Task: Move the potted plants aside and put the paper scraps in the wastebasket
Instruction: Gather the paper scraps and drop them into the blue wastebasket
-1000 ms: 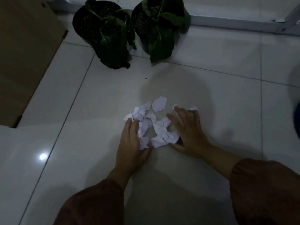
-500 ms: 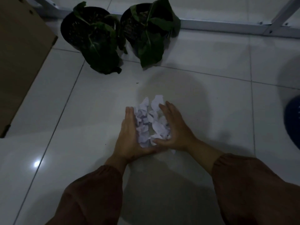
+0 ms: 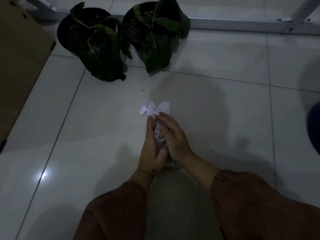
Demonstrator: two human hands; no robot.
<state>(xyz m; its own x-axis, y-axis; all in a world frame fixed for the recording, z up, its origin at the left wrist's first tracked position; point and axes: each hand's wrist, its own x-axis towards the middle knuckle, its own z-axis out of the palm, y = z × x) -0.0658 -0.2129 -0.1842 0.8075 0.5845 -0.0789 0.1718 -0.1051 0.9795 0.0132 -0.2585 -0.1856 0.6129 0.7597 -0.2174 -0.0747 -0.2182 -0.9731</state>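
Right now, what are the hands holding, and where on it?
The paper scraps: left hand and right hand cup the pile from both sides, a few pieces sticking out past the fingertips.

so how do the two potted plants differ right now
The left potted plant stands next to the cardboard box, while the right potted plant stands nearer the metal frame. The left one's big leaf droops forward onto the floor; the right one's upper leaves spread more over its pot. Both have dark round pots and broad green leaves, side by side, away from the paper scraps.
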